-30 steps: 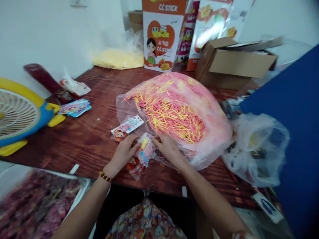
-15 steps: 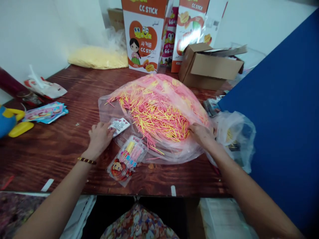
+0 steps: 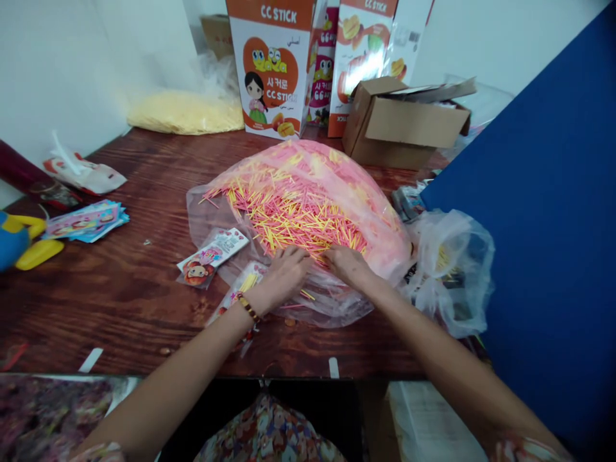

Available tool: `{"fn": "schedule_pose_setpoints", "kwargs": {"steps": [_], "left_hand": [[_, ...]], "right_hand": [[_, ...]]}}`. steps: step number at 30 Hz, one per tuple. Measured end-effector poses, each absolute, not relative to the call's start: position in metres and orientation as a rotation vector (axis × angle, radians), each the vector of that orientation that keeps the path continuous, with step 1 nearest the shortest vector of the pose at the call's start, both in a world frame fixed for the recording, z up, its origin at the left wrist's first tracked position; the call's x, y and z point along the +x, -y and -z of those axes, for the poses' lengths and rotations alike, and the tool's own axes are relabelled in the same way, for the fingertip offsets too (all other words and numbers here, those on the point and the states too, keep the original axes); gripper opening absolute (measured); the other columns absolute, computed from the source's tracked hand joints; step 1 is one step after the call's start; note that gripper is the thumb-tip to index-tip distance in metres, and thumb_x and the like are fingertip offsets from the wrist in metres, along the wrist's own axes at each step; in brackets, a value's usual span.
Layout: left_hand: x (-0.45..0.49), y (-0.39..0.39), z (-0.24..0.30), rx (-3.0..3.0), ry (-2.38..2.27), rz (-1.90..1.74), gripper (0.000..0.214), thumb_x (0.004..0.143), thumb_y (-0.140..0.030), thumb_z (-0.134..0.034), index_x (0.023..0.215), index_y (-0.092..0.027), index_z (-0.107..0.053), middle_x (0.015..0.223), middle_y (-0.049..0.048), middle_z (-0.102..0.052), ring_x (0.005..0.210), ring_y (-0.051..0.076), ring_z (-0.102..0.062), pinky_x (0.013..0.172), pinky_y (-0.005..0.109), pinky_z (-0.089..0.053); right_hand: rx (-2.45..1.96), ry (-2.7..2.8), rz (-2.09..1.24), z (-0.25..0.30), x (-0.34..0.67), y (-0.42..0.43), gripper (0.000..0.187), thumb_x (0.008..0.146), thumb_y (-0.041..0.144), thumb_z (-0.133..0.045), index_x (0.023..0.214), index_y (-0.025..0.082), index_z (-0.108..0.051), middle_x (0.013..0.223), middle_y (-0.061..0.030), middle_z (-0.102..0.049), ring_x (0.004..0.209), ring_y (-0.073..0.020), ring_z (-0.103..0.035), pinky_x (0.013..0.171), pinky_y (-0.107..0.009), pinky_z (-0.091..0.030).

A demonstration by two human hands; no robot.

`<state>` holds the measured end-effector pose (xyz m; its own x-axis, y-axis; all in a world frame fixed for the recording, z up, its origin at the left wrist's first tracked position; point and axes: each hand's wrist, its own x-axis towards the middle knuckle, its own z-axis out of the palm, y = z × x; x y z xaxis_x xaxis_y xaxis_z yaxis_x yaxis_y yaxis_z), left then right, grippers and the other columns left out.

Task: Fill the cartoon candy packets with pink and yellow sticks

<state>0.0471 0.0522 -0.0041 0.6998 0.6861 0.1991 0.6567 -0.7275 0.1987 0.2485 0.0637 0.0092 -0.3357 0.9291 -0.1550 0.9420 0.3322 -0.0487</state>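
Note:
A big clear plastic bag (image 3: 385, 237) lies open at the middle of the table, heaped with thin pink and yellow sticks (image 3: 308, 215). Both hands meet at the heap's near edge. My left hand (image 3: 289, 273), with a beaded bracelet at the wrist, has its fingers bent closed onto the sticks. Close by on its right, my right hand (image 3: 349, 264) is also closed among the sticks, its fingertips partly hidden. Beneath my left wrist lies a clear packet with sticks (image 3: 248, 280), partly covered. A printed packet (image 3: 214, 255) lies to its left, on the bag's edge.
Printed cartons (image 3: 269, 77) and an open cardboard box (image 3: 409, 125) stand at the back. A tied plastic bag (image 3: 452, 269) sits beside a blue panel (image 3: 543, 212) at right. Printed cards (image 3: 89, 220), a tissue pack (image 3: 86, 172) and a yellow-filled bag (image 3: 185, 114) are at left.
My left hand has let go of the printed packet and moved right to the heap. My right hand has moved left along the heap's near edge, close to my left hand.

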Motion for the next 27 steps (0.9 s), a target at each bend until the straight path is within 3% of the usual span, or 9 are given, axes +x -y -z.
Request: {"fn": "schedule_pose_setpoints", "kwargs": {"steps": [11,20,27], "left_hand": [[0.051,-0.060,0.016,2.924,-1.045,-0.157,0.021,0.094,-0.024,-0.049,0.104,-0.020,-0.066,0.110,0.0101,-0.064,0.104,0.028,-0.050,0.087,0.043,-0.035],[0.059,-0.050,0.006,2.952,-1.075,-0.137,0.022,0.096,-0.021,-0.045,0.109,-0.016,-0.061,0.113,0.0127,-0.061,0.106,0.028,-0.050,0.087,0.043,-0.037],[0.064,-0.047,0.008,2.899,-1.062,-0.121,0.023,0.096,-0.023,-0.046,0.114,-0.021,-0.061,0.116,0.0107,-0.060,0.109,0.028,-0.049,0.087,0.043,-0.038]], "right_hand": [[1.681,-2.558,0.145,-0.001,0.263,-0.087,0.028,0.096,0.015,-0.043,0.102,0.017,-0.070,0.106,-0.0112,-0.067,0.097,-0.0206,-0.059,0.076,-0.027,-0.039],[1.675,-2.584,0.177,-0.009,0.273,-0.074,0.027,0.097,0.019,-0.045,0.095,0.018,-0.071,0.096,-0.0079,-0.068,0.087,-0.0177,-0.060,0.071,-0.026,-0.036],[1.696,-2.502,0.010,0.000,0.250,-0.077,0.028,0.097,0.021,-0.044,0.100,0.015,-0.071,0.105,-0.0129,-0.068,0.101,-0.0253,-0.059,0.084,-0.035,-0.039]]}}
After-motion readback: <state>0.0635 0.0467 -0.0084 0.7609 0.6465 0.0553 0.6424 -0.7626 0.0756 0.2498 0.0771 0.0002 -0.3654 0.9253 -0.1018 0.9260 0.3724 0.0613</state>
